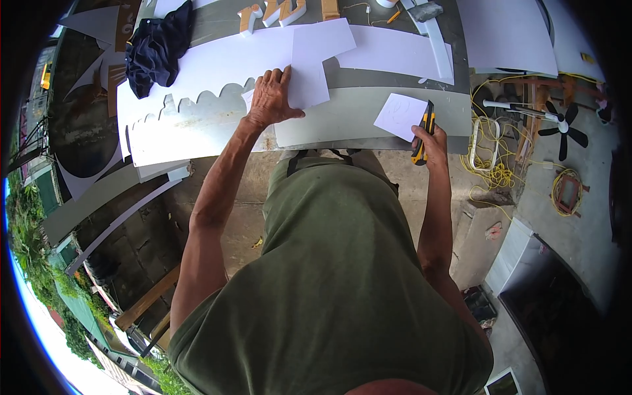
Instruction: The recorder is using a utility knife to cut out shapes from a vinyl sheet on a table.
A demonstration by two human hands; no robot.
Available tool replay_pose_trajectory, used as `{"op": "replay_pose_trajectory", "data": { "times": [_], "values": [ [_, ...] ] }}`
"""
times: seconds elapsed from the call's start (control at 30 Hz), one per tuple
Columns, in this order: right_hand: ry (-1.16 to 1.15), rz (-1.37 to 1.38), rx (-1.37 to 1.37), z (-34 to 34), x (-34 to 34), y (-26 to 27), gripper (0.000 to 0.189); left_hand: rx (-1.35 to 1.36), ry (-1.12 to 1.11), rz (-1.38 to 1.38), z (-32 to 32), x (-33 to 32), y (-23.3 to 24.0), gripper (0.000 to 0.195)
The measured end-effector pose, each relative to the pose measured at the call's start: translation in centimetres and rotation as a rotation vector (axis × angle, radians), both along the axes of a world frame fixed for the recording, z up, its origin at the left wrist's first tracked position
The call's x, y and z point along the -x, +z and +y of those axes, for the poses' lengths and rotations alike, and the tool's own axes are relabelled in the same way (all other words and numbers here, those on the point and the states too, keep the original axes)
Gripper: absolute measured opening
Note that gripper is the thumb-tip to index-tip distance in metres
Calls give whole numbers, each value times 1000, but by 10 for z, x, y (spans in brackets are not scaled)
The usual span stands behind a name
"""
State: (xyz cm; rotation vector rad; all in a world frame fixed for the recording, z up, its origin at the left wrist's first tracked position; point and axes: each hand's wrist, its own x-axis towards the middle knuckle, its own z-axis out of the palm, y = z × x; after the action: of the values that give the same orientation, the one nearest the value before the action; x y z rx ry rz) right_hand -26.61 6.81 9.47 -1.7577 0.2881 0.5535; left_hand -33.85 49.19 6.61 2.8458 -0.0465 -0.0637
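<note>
My left hand (271, 96) lies on the table with the thumb stretched out from the fingers. It presses near the left edge of a white sheet piece (311, 74), beside a sheet with a scalloped cut edge (212, 121). In my right hand (434, 145) is a yellow-and-black utility knife (424, 133), pointing away from me. A small white square (397, 116) with faint drawn lines sits at the knife's left. Its lower corner meets my right thumb; whether I grip it, I cannot tell.
A dark cloth (158, 49) lies at the table's far left. Thick cut-out letters (276, 12) stand at the far side, near a pencil (393, 17) and a grey stone-like block (427, 12). Yellow cord (491, 173) and a black-bladed fan (563, 126) are on the right.
</note>
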Motion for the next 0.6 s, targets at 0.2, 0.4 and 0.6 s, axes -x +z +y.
{"op": "replay_pose_trajectory", "data": {
  "times": [0.2,0.4,0.6],
  "values": [
    [-91,26,-80,4,1,-4,20,-85,-122,-9,45,-36,14,120],
    [-148,40,-107,12,0,-4,18,-71,-258,59,64,-57,26,114],
    [-149,38,-163,25,-7,-6,19,-100,-265,68,82,-63,17,117]
  ]
}}
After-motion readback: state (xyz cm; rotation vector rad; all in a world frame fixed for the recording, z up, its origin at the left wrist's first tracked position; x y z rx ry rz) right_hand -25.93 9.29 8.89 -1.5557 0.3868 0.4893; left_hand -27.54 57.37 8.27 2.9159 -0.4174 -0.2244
